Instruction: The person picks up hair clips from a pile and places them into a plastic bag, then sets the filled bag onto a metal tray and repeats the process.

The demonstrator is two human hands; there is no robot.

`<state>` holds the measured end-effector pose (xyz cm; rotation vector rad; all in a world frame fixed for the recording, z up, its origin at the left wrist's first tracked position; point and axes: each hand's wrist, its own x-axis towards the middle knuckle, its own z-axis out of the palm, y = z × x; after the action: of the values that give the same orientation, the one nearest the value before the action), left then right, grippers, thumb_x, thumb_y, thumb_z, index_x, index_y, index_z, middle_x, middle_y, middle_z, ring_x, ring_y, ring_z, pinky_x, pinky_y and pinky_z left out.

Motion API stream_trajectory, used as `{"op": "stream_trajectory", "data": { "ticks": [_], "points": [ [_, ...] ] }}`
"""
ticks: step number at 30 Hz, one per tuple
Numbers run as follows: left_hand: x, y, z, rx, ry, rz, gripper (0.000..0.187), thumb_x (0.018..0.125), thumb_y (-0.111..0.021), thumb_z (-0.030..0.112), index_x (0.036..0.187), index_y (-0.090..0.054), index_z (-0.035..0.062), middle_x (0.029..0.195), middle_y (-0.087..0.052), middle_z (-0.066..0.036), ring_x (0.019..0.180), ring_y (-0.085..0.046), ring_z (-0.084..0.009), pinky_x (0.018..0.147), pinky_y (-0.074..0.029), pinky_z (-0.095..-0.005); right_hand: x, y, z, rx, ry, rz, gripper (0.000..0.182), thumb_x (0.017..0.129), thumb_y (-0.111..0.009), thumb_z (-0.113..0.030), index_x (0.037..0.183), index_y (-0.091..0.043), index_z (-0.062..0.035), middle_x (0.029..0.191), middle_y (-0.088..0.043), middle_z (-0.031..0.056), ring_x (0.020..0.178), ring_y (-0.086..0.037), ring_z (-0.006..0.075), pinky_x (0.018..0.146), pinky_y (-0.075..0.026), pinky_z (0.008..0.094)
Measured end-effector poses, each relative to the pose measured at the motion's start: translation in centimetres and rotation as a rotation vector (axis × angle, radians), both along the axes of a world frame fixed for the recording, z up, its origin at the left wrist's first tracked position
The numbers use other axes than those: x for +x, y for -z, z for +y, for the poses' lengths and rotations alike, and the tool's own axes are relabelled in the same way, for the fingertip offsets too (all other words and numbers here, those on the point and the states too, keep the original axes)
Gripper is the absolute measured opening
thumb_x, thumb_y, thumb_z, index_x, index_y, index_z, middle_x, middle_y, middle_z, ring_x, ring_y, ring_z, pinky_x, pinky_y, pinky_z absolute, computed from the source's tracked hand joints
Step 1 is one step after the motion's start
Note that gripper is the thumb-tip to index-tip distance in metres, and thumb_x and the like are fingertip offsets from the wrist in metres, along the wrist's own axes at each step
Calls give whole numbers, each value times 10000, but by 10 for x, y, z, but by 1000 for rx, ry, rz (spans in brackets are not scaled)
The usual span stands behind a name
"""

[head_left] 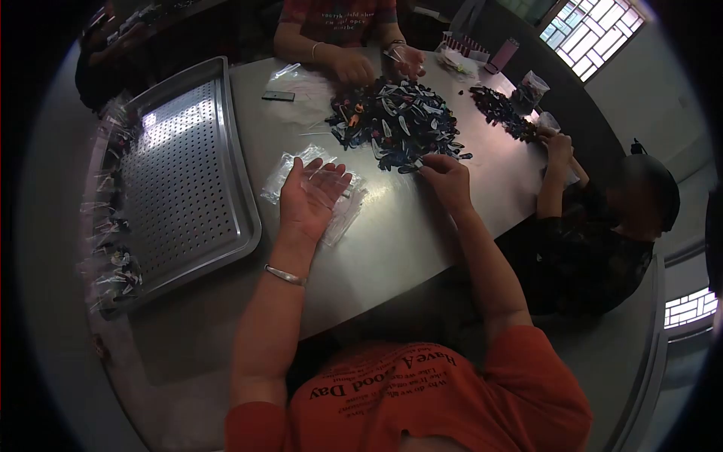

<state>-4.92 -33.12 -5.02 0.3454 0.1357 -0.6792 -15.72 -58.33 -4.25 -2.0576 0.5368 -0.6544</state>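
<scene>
My left hand (309,200) is palm up over a stack of clear plastic bags (346,218), its fingers apart, with a clear bag (322,188) lying across the palm and fingers. My right hand (448,181) pinches a small dark hair clip (416,164) at the near edge of a large pile of clips (410,113). Most clips in the pile are dark, and a few are pale or orange.
A perforated metal tray (181,173) stands at the left of the metal table (392,248), with bagged items beyond it. A co-worker's hands (354,68) are across the table. Another person (610,218) sits at the right near a smaller pile (501,109).
</scene>
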Motion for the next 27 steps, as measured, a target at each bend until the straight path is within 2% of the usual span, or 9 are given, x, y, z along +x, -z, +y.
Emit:
{"op": "stream_trajectory", "data": {
  "ticks": [3, 9, 12, 16, 21, 23, 25, 26, 27],
  "points": [
    [-1, -2, -1, -11, -12, 28, 393, 936, -507, 378, 982, -512, -13, 977, -567, -219, 1005, -559, -365, 957, -441, -527, -2, -8, 8, 173, 26, -28, 227, 779, -718, -98, 990, -691, -20, 896, -687, 54, 770, -625, 103, 708, -509, 232],
    [-1, -2, -3, -73, -20, 67, 475, 963, -426, 414, 1092, -415, -43, 1072, -499, -243, 1039, -525, -398, 980, -415, -568, -20, -46, 69, 99, -273, -193, 139, 773, -726, -45, 905, -696, -13, 872, -683, 38, 762, -615, 77, 669, -500, 208],
    [-5, -6, -3, -80, -22, 72, 518, 973, -374, 448, 1113, -401, -50, 1093, -487, -256, 1046, -518, -405, 976, -415, -573, -21, -70, 100, -347, -450, -243, 136, 737, -723, -14, 871, -700, -26, 903, -677, 76, 701, -634, 117, 615, -518, 235],
    [-9, -11, -3, -49, -7, 46, 555, 978, -317, 480, 1114, -404, -51, 1073, -499, -260, 1034, -525, -410, 972, -414, -578, -10, -72, 125, -904, -483, -281, 116, 712, -710, -66, 818, -665, -77, 841, -646, 39, 768, -635, 218, 688, -535, 308],
    [-7, -1, -6, -78, 46, 19, 568, 987, -259, 478, 1139, -397, -52, 1053, -521, -270, 1024, -535, -433, 985, -397, -587, 5, -67, 141, -930, -472, -311, 110, 731, -699, -54, 834, -665, -71, 850, -647, 49, 757, -639, 224, 687, -542, 315],
    [-10, -8, -4, -57, 22, 64, 584, 989, -249, 475, 1137, -417, -65, 1092, -524, -268, 1068, -520, -414, 998, -395, -553, 4, -68, 134, -800, -379, -429, 132, 721, -714, -33, 842, -675, -69, 859, -651, 64, 747, -646, 225, 650, -547, 301],
    [-11, -16, -1, -36, 6, 112, 602, 991, -239, 471, 1134, -437, -78, 1130, -526, -266, 1113, -505, -394, 1011, -392, -518, -3, -66, 115, -656, -289, -360, 114, 728, -720, -17, 831, -677, -42, 857, -655, 81, 724, -651, 203, 618, -546, 283],
    [-7, -15, 2, -117, -21, 156, 591, 992, -237, 464, 1149, -407, -80, 1112, -514, -281, 1109, -497, -419, 1019, -377, -561, -7, -62, 100, -594, -242, -315, 101, 737, -717, -19, 827, -674, -32, 851, -656, 83, 718, -650, 195, 617, -543, 280],
    [-4, -14, 4, -198, -44, 202, 583, 993, -235, 457, 1164, -377, -81, 1094, -503, -296, 1105, -489, -443, 1026, -361, -603, -9, -60, 85, -530, -189, -262, 97, 746, -710, -2, 837, -689, -25, 843, -671, 72, 692, -634, 131, 550, -497, 237]
  ]
}}
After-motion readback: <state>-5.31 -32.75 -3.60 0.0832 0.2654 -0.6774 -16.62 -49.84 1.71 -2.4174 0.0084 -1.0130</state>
